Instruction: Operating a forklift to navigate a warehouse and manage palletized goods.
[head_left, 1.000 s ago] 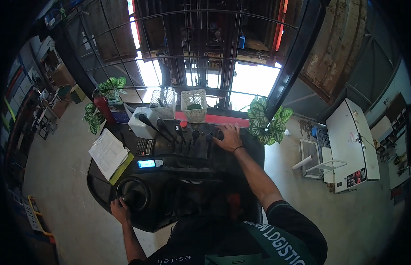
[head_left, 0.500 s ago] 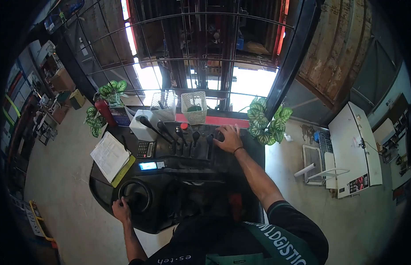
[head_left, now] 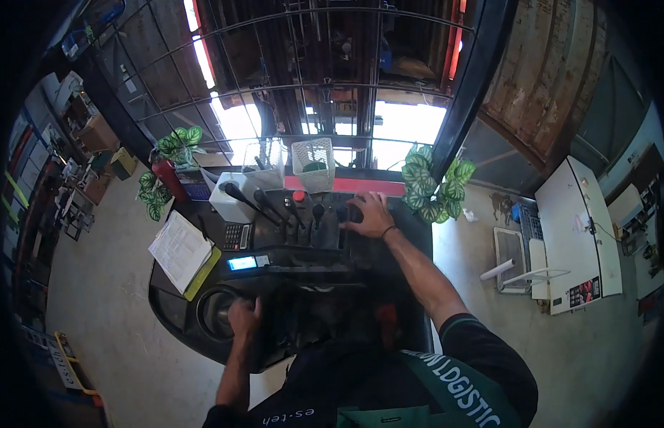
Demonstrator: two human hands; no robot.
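My left hand [head_left: 243, 318] is at the right side of the black steering wheel [head_left: 203, 329], closed on it and slightly blurred, with the thumb sticking up. My right hand [head_left: 373, 215] reaches to the right end of a row of black control levers [head_left: 318, 214], its fingers curled round the rightmost lever knob [head_left: 343, 215]. Several other levers stand to its left, untouched. A red button [head_left: 298, 195] sits behind them. Below the levers is a small device with a lit screen [head_left: 242, 263].
A paper-topped clipboard [head_left: 181, 250], calculator [head_left: 237, 237] and white box [head_left: 232, 200] lie left of the levers. Two white baskets [head_left: 313, 164] stand behind, between leafy plants [head_left: 428, 187]. Past the wire guard [head_left: 289, 89] is an open rusty container [head_left: 542, 71]. A white cabinet [head_left: 576, 235] stands right.
My left hand has swung from the left side of the steering wheel to its right side. My right hand stays at the rightmost lever. The whole view has shifted slightly.
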